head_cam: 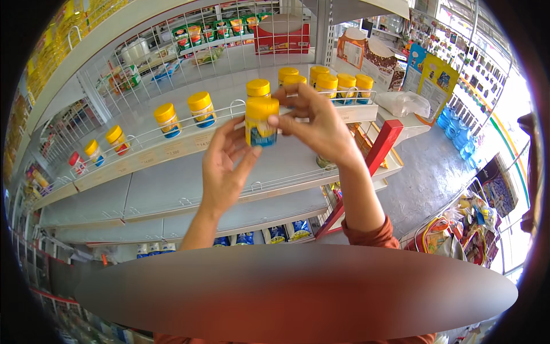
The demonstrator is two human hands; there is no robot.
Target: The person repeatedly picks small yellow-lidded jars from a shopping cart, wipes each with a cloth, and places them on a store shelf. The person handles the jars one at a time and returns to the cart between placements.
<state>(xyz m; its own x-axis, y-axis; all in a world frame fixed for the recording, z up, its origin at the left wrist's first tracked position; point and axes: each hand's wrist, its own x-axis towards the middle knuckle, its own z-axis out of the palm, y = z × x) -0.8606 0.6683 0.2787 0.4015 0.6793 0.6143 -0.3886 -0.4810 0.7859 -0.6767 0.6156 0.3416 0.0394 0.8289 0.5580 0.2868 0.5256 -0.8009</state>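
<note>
In front of the upper shelf [296,144] I hold a small plastic jar [261,127] upright, with a yellow screw lid and a yellow and blue label. My left hand [225,165] supports it from the left, thumb near the base and fingers partly hidden behind it. From the right, my right hand [320,122] pinches it just below the lid, thumb in front. Directly behind stands a similar jar [258,87], mostly covered by the held one. Several more yellow-lidded jars [328,82] are grouped behind and beyond my right hand.
Left along the wire-railed shelf edge stand two spaced jars [202,109] [168,120] and smaller jars [116,140]. A wire grid [172,56] backs the shelf. A red post [383,146] slants beside my right forearm. A filled wire basket [462,232] sits at lower right.
</note>
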